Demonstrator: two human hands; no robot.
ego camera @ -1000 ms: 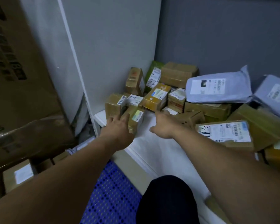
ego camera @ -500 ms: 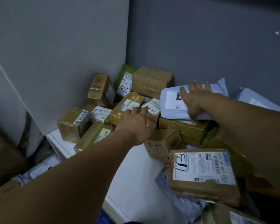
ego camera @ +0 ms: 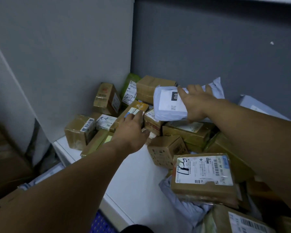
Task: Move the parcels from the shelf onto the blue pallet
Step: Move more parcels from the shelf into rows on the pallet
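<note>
My right hand (ego camera: 196,105) is at 1 o'clock, fingers over the top of the white mailer (ego camera: 168,106) and thumb tucked under its near edge, so it holds that bag. The mailer is soft and bends in my grip. It lies across a flat carton (ego camera: 188,132) and a small taped box (ego camera: 154,122), and if I drag it off instead of lifting it, I could pull that small box over with it.

My left hand (ego camera: 132,132) is at 11 o'clock, spread wide, with its fingers laid on the yellow box (ego camera: 138,106) and nothing gripped. That box leans on its neighbours, so a 1-sided grab may let it twist out of my hand or knock over the parcels beside it.

The parcels are heaped toward 12 o'clock and 3 o'clock on the white shelf (ego camera: 133,179). The blue pallet (ego camera: 100,221) shows only as a corner at 6 o'clock, below the shelf edge. I would have to swing both loads back and down with my view off the pile.

The labelled parcel (ego camera: 203,175) at 4 o'clock sits on a crumpled grey bag (ego camera: 183,204) right under my right forearm. If I brush it as I withdraw, it could slide toward the shelf edge. The printed box (ego camera: 166,151) at the centre lies between my 2 arms and could get clipped too.
</note>
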